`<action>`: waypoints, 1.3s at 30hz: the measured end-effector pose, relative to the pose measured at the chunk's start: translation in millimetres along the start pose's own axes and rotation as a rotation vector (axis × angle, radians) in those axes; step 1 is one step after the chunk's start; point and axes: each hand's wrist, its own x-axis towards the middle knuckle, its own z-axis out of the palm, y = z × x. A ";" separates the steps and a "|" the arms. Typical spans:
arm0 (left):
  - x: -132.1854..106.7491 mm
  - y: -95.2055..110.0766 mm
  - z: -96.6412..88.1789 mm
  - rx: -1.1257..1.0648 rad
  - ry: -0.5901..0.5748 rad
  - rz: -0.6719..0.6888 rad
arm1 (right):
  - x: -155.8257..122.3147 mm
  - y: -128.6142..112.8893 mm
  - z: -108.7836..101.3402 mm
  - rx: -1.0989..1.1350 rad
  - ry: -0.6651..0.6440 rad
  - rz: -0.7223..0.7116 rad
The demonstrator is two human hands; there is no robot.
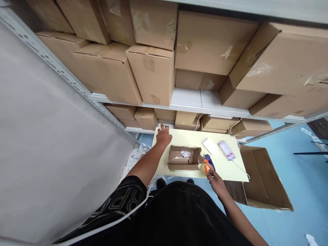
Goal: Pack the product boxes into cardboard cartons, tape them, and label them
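Note:
A small open cardboard box (183,158) with white paper inside sits on a pale yellow table (225,167). My left hand (163,135) rests flat near the table's far left corner, fingers spread, holding nothing. My right hand (214,178) is at the table's near edge, fingers closed on an orange and blue tape dispenser (207,166) that lies just right of the box.
A white card (210,146) and a blurred white item (227,150) with a cable lie on the table's right part. A large open carton (261,179) stands on the blue floor to the right. Metal shelves (189,102) stacked with cardboard boxes rise behind the table.

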 end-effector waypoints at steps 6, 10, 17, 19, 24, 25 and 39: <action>19.0 -10.2 4.1 -0.072 0.141 -0.033 | 13.2 -16.4 -25.4 0.008 -0.044 -0.062; 16.4 -36.0 -24.6 -0.382 0.337 -0.124 | 17.8 -38.9 -39.6 0.078 -0.033 -0.114; -96.2 -15.9 -61.9 -0.882 0.360 -0.124 | 14.2 -121.4 -13.7 0.356 -0.213 -0.234; -130.8 2.0 -50.7 -0.941 0.246 -0.097 | 14.4 -135.9 -2.7 0.403 -0.219 -0.259; -166.8 19.1 -18.0 -0.983 -0.056 -0.024 | 18.9 -130.7 3.8 0.192 -0.076 -0.274; -167.1 16.6 -15.3 -0.972 -0.080 -0.018 | 19.9 -126.8 3.7 0.133 -0.068 -0.280; -140.9 -21.3 13.2 -0.332 -0.224 0.196 | 57.2 -101.2 34.2 -0.361 0.064 -0.359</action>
